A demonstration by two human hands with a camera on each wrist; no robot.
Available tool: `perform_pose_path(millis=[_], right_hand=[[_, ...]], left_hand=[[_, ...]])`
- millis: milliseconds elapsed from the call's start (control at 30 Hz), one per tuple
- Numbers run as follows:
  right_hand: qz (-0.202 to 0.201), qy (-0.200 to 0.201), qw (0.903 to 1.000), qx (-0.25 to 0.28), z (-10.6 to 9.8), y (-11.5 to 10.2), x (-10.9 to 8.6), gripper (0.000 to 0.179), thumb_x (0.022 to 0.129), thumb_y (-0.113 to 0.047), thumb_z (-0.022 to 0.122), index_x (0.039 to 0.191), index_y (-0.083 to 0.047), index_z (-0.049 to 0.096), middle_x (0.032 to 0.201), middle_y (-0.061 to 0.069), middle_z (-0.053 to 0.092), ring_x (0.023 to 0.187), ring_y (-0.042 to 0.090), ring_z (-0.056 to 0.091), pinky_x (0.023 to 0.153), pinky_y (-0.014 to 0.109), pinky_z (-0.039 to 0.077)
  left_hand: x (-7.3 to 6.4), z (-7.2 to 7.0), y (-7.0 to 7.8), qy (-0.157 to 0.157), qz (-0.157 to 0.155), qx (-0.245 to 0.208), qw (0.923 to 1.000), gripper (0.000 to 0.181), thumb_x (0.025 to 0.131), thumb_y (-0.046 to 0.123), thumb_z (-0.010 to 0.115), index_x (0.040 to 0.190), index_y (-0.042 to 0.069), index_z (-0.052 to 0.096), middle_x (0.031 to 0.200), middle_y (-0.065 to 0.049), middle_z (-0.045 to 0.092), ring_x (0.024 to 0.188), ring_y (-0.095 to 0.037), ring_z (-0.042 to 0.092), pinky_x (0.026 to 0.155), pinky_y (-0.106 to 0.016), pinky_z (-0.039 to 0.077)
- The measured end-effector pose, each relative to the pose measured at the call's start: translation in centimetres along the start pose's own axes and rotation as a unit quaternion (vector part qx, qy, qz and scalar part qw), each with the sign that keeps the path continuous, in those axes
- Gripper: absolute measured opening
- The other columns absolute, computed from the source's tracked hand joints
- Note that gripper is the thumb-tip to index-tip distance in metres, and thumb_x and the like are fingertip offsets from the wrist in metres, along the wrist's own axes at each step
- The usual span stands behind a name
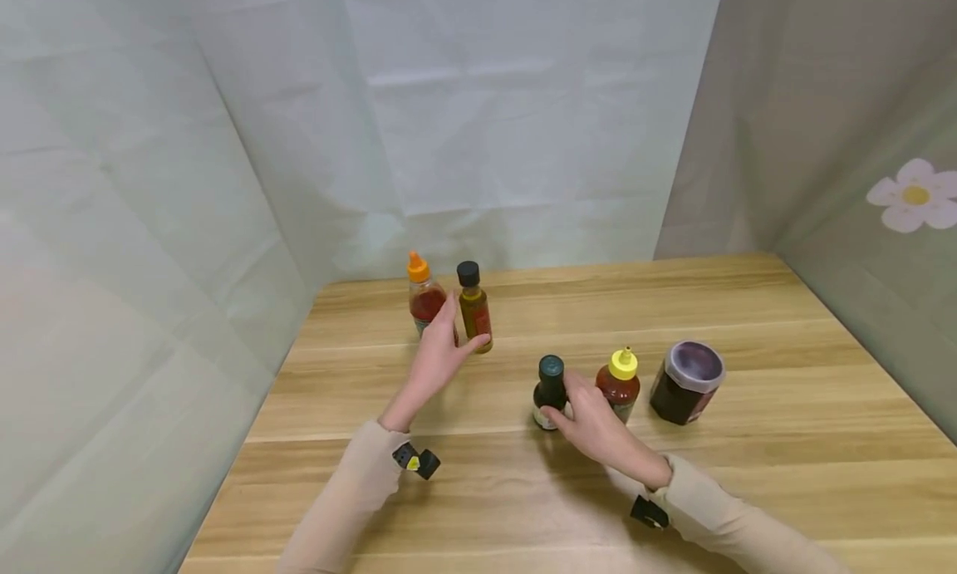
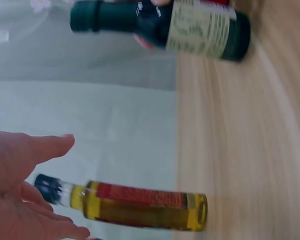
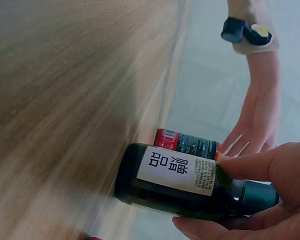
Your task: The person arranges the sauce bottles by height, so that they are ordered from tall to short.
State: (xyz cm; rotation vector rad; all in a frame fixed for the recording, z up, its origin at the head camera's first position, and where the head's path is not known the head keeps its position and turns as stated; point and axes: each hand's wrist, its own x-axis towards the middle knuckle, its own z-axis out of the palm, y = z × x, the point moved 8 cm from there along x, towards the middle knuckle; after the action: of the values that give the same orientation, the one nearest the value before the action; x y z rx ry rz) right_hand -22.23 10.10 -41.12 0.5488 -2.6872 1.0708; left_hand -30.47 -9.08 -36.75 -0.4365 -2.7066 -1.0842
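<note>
Green bottle gripped between the curled thumb and fingers of a person's right hand; the left hand, fingers spread wide, is near an oil bottle.

Right wrist view reveals a white sticker with black characters just beyond the thumb; the head view shows the jar past the right fingers. Pale cloth hangs beyond both hands, behind a wood-grain table. The gripped bottle is dark and narrow-necked.

pale creased fabric walls | white flower at right | wood-grain tabletop
</note>
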Motion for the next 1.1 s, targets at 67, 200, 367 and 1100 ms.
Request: perform_pose_path(millis=[67, 200, 367, 1100], right_hand=[[0.0, 0.0, 1.0, -0.001, 0.0, 0.0, 0.0, 0.028, 0.082, -0.005, 0.075, 0.106, -0.001, 0.059, 0.098, 0.013, 0.066, 0.093, 0.025, 0.067, 0.074, 0.037, 0.058], [-0.006, 0.0, 1.0, -0.006, -0.1, 0.0, 0.1, 0.029, 0.082, -0.005, 0.076, 0.106, -0.001, 0.06, 0.097, 0.012, 0.066, 0.091, 0.025, 0.067, 0.074, 0.036, 0.058], [-0.006, -0.004, 1.0, -0.006, -0.1, -0.2, 0.1, 0.03, 0.081, -0.006, 0.076, 0.106, 0.0, 0.06, 0.097, 0.013, 0.067, 0.091, 0.026, 0.068, 0.075, 0.038, 0.058], [0.012, -0.006, 0.9999, -0.006, -0.5, 0.1, -0.1, 0.033, 0.083, -0.004, 0.072, 0.113, -0.001, 0.06, 0.106, 0.015, 0.067, 0.098, 0.028, 0.066, 0.076, 0.04, 0.058]], left_hand=[[-0.7, -0.1, 0.8, 0.001, 0.017, 0.001, 0.9999, 0.088, 0.087, 0.026, 0.073, 0.151, -0.005, 0.021, 0.151, -0.025, 0.036, 0.119, -0.038, 0.055, 0.096, -0.048, 0.051], [-1.9, 0.5, 1.6, -0.023, 0.031, -0.017, 0.9991, 0.087, 0.086, 0.026, 0.074, 0.149, -0.006, 0.025, 0.151, -0.025, 0.036, 0.135, -0.039, 0.042, 0.109, -0.051, 0.04], [-3.0, 2.3, 1.6, -0.092, 0.052, -0.052, 0.9931, 0.09, 0.084, 0.031, 0.075, 0.152, 0.001, 0.024, 0.155, -0.019, 0.031, 0.14, -0.034, 0.036, 0.112, -0.05, 0.037], [-5.1, 11.0, 2.3, -0.216, 0.05, -0.192, 0.956, 0.069, 0.079, 0.013, 0.08, 0.139, 0.006, 0.048, 0.135, -0.017, 0.057, 0.126, -0.029, 0.055, 0.103, -0.044, 0.048]])
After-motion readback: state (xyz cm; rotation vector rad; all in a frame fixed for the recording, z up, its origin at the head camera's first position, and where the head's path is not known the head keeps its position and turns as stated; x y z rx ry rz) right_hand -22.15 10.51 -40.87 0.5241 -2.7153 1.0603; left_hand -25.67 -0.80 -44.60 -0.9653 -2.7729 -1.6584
